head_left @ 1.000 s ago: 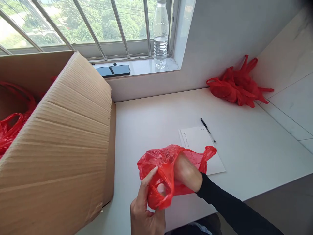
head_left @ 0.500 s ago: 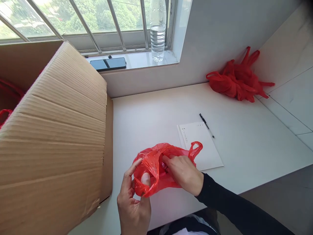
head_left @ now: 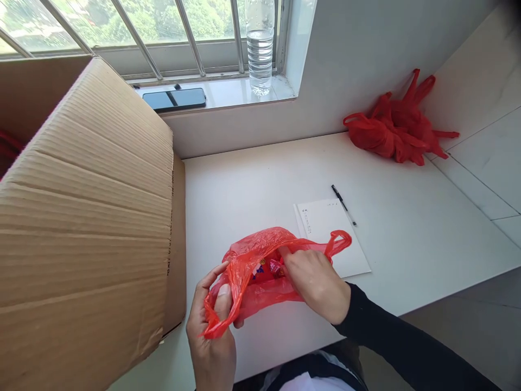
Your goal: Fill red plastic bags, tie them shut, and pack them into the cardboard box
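A thin red plastic bag [head_left: 260, 241] is stretched between my hands above the white table, its mouth facing me. My left hand [head_left: 211, 326] grips the left edge of the bag, thumb inside the opening and fingers around the outside. At the right side of the mouth, my right hand [head_left: 315, 279] has its curled fingers on the plastic; their tips are hidden inside. One looped handle sticks out past that hand. Between the two hands, small red shiny wrapped packets [head_left: 275, 267] show inside, some with blue and yellow print.
A large open cardboard box [head_left: 93, 217] stands at left, red material inside. Paper [head_left: 350, 252] and a black pen [head_left: 344, 204] lie beyond the bag. More red bags [head_left: 394, 130] are heaped in the far corner. The windowsill bears a phone [head_left: 175, 99] and a water bottle [head_left: 260, 60].
My hands have moved apart, the left down and leftward, the right slightly rightward. The bag's mouth is wider, and more of the packets inside shows.
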Tool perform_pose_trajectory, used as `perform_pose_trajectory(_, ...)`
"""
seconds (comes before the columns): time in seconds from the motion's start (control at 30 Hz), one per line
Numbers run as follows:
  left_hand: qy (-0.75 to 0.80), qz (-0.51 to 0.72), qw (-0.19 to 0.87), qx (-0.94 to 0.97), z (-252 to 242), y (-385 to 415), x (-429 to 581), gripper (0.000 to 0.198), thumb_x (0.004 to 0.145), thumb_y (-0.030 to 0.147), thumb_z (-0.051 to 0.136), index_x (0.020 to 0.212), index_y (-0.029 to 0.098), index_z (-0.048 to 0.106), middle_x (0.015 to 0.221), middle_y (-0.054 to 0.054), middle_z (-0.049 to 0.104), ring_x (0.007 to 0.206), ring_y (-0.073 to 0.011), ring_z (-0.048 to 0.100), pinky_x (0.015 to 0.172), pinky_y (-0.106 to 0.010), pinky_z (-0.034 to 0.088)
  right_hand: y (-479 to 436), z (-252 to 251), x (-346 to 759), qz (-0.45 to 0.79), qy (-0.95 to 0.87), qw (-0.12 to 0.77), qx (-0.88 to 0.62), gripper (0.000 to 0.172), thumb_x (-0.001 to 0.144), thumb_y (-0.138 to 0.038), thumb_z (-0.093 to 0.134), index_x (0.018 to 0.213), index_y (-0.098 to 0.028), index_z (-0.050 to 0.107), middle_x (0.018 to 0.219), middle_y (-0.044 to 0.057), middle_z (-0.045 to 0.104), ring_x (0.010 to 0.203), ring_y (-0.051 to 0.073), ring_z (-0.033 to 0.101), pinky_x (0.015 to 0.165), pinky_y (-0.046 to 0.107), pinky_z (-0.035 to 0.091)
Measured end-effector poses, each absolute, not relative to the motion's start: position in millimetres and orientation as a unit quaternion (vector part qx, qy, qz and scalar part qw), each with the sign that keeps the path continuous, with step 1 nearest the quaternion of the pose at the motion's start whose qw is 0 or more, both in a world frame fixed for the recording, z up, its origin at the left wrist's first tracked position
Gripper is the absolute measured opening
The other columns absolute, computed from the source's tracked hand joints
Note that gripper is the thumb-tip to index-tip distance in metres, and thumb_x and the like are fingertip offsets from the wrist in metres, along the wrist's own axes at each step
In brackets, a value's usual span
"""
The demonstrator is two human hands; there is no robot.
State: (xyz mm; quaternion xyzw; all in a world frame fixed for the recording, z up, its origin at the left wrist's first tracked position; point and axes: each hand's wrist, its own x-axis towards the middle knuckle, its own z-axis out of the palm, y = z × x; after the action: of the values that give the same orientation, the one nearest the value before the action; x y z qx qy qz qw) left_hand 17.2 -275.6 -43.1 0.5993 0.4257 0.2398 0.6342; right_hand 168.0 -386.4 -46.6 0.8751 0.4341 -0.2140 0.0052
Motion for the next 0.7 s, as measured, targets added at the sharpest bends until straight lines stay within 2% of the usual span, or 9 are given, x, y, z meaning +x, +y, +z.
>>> perform_pose_trajectory(0.07, 0.423, 0.237, 0.642, 0.594, -45, -277, 17, 0.04, 0.09, 0.051, 0.066, 0.122, 0.027, 0.064, 0.096, 0.001, 0.067, 0.054, -0.0083, 0.047, 0.05, -0.02, 0.046, -388, -47, 172, -0.213, 0.444, -0.003, 0.87, 0.028, 0.08, 0.002, 0.05, 0.097, -0.016, 0.06, 0.067, 0.005, 0.067, 0.057, 0.025, 0.067, 0.045, 0.033, 0.019)
perform_pose_trajectory(0.13, 0.421, 0.227, 0.65, 0.59, -45, -278, 18, 0.039, 0.091, 0.05, 0.066, 0.122, 0.028, 0.064, 0.092, 0.001, 0.067, 0.054, -0.0084, 0.047, 0.05, -0.02, 0.047, -388, -50, 175, -0.218, 0.472, -0.023, 0.854, 0.028, 0.081, 0.0, 0.051, 0.099, -0.019, 0.06, 0.071, 0.002, 0.069, 0.06, 0.021, 0.066, 0.048, 0.033, 0.022)
perform_pose_trajectory(0.2, 0.427, 0.227, 0.653, 0.583, -43, -281, 21, 0.04, 0.09, 0.051, 0.067, 0.123, 0.027, 0.064, 0.089, 0.001, 0.067, 0.055, -0.0093, 0.048, 0.05, -0.021, 0.047, -386, -55, 176, -0.219, 0.499, -0.049, 0.837, 0.025, 0.085, -0.005, 0.052, 0.103, -0.022, 0.059, 0.083, 0.0, 0.071, 0.071, 0.019, 0.067, 0.052, 0.032, 0.028)
perform_pose_trajectory(0.3, 0.444, 0.23, 0.652, 0.57, -39, -283, 25, 0.045, 0.087, 0.051, 0.07, 0.125, 0.027, 0.064, 0.095, -0.001, 0.068, 0.065, -0.0131, 0.056, 0.051, -0.022, 0.049, -383, -61, 176, -0.212, 0.511, -0.07, 0.83, 0.023, 0.089, -0.009, 0.051, 0.106, -0.023, 0.056, 0.1, 0.0, 0.071, 0.086, 0.017, 0.066, 0.059, 0.029, 0.033)
perform_pose_trajectory(0.4, 0.441, 0.224, 0.656, 0.57, -41, -281, 24, 0.043, 0.088, 0.051, 0.068, 0.124, 0.028, 0.064, 0.103, -0.002, 0.069, 0.075, -0.0155, 0.062, 0.055, -0.022, 0.05, -382, -60, 175, -0.211, 0.502, -0.058, 0.837, 0.026, 0.086, -0.006, 0.05, 0.105, -0.023, 0.056, 0.085, -0.001, 0.07, 0.071, 0.017, 0.063, 0.054, 0.03, 0.028)
perform_pose_trajectory(0.5, 0.429, 0.222, 0.664, 0.571, -47, -277, 21, 0.044, 0.091, 0.051, 0.066, 0.129, 0.029, 0.063, 0.102, -0.002, 0.07, 0.076, -0.0158, 0.063, 0.059, -0.023, 0.052, -380, -53, 175, -0.211, 0.486, -0.031, 0.847, 0.03, 0.082, -0.001, 0.048, 0.102, -0.022, 0.056, 0.069, -0.001, 0.065, 0.054, 0.017, 0.057, 0.048, 0.032, 0.02)
perform_pose_trajectory(0.63, 0.434, 0.22, 0.659, 0.574, -49, -274, 20, 0.049, 0.091, 0.049, 0.067, 0.135, 0.029, 0.061, 0.089, 0.0, 0.069, 0.072, -0.0154, 0.062, 0.06, -0.022, 0.052, -380, -45, 178, -0.214, 0.472, -0.008, 0.855, 0.027, 0.08, 0.003, 0.047, 0.087, -0.021, 0.056, 0.068, 0.0, 0.065, 0.056, 0.018, 0.059, 0.048, 0.032, 0.02)
perform_pose_trajectory(0.7, 0.43, 0.221, 0.654, 0.582, -46, -274, 20, 0.049, 0.091, 0.048, 0.067, 0.136, 0.029, 0.061, 0.086, 0.0, 0.069, 0.066, -0.0138, 0.058, 0.06, -0.022, 0.053, -382, -42, 179, -0.221, 0.47, 0.004, 0.854, 0.028, 0.08, 0.005, 0.048, 0.087, -0.021, 0.056, 0.068, 0.0, 0.065, 0.057, 0.018, 0.06, 0.048, 0.032, 0.02)
